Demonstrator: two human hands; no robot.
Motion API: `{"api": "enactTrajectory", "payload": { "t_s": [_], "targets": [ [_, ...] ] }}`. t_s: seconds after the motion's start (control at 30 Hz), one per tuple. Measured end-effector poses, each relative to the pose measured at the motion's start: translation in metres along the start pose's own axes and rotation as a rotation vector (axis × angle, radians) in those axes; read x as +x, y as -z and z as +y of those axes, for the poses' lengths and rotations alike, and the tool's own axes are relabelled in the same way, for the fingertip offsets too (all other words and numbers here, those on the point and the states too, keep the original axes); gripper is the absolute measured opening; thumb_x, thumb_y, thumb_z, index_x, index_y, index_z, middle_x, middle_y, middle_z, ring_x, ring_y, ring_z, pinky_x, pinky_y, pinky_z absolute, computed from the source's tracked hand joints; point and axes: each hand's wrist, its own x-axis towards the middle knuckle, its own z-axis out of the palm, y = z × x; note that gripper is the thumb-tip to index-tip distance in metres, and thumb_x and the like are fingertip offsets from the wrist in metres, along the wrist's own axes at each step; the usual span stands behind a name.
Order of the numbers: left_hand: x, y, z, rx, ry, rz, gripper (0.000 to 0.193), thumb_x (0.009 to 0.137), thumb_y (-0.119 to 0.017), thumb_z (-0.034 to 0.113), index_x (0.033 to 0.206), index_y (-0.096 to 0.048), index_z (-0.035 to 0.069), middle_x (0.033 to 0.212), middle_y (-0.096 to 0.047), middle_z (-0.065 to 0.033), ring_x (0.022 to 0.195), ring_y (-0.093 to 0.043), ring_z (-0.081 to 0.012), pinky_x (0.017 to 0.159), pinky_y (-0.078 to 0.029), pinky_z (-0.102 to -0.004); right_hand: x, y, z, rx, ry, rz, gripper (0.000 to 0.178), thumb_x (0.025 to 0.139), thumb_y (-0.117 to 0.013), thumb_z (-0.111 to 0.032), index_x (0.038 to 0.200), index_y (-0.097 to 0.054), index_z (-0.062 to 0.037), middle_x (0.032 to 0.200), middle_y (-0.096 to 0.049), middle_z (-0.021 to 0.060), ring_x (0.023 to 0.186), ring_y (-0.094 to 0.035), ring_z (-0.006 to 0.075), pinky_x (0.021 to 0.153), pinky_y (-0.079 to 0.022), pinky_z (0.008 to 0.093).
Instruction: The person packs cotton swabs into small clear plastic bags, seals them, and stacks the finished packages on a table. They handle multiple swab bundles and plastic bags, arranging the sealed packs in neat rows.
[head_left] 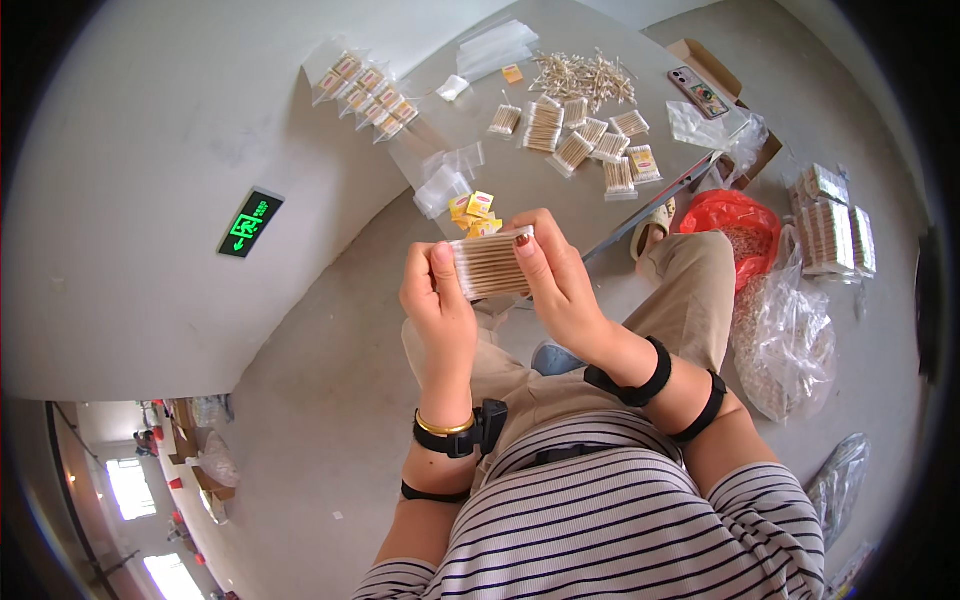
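Between my two hands is a flat pack of cotton swabs point(491, 268), its wooden sticks lying side by side. My left hand point(436, 290) grips one end, over the white tips, and my right hand point(555, 275) pinches the other end with the thumb on top. Just beyond the pack, several small yellow cards point(474, 209) lie on the grey table point(420, 90). Farther back are several bundles of swabs point(573, 152) in clear bags, one with a card showing. Behind them spreads a heap of loose swabs point(585, 78).
Flat plastic bags point(497, 48) and stacked finished packs point(365, 88) lie at the table's far left. A phone point(698, 92) rests by a cardboard box point(705, 62) at the right. On the floor stand a red bag point(735, 222), a clear sack point(785, 335) and wrapped swab packs point(828, 235).
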Motion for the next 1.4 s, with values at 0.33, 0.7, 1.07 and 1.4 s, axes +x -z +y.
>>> {"api": "enactTrajectory", "payload": {
  "t_s": [0.33,0.7,1.07,1.4],
  "targets": [
    [0.009,-0.007,-0.049,-0.648,0.319,-0.015,0.03,0.108,-0.053,0.036,0.101,-0.057,0.008,0.092,-0.059,0.0027,0.084,-0.056,-0.0054,0.075,-0.047,-0.0249,0.022,0.01,0.009,-0.211,0.219,-0.122,0.03,0.088,-0.075,-0.018,0.113,-0.066,-0.0047,0.097,-0.059,0.0069,0.08,-0.058,0.0178,0.069,-0.05,0.0299],
    [0.022,-0.014,-0.064,-0.559,0.242,-0.148,0.019,0.098,-0.059,0.005,0.117,-0.055,0.007,0.118,-0.058,-0.0058,0.103,-0.06,-0.0135,0.083,-0.049,-0.0304,0.049,0.035,0.02,-0.289,0.294,-0.068,0.031,0.079,-0.072,-0.004,0.11,-0.07,-0.0071,0.093,-0.06,0.0057,0.076,-0.055,0.0182,0.068,-0.046,0.0307],
    [0.043,-0.03,-0.076,-0.598,0.297,-0.147,0.024,0.096,-0.066,0.009,0.118,-0.057,0.006,0.116,-0.06,-0.006,0.107,-0.061,-0.0151,0.097,-0.051,-0.0321,0.074,0.043,0.042,-0.305,0.352,-0.023,0.031,0.077,-0.075,-0.011,0.107,-0.071,-0.0145,0.092,-0.059,0.0021,0.077,-0.054,0.0194,0.072,-0.044,0.034],
    [0.068,-0.032,-0.11,-0.677,0.887,-0.329,0.052,0.107,-0.048,0.04,0.143,-0.046,0.003,0.124,-0.066,-0.0105,0.102,-0.069,-0.0194,0.075,-0.059,-0.0325,0.112,0.069,0.114,-0.558,0.488,-0.221,0.036,0.078,-0.075,-0.008,0.112,-0.067,-0.0157,0.096,-0.06,0.0022,0.086,-0.059,0.0232,0.077,-0.045,0.0367]
  ]
}}
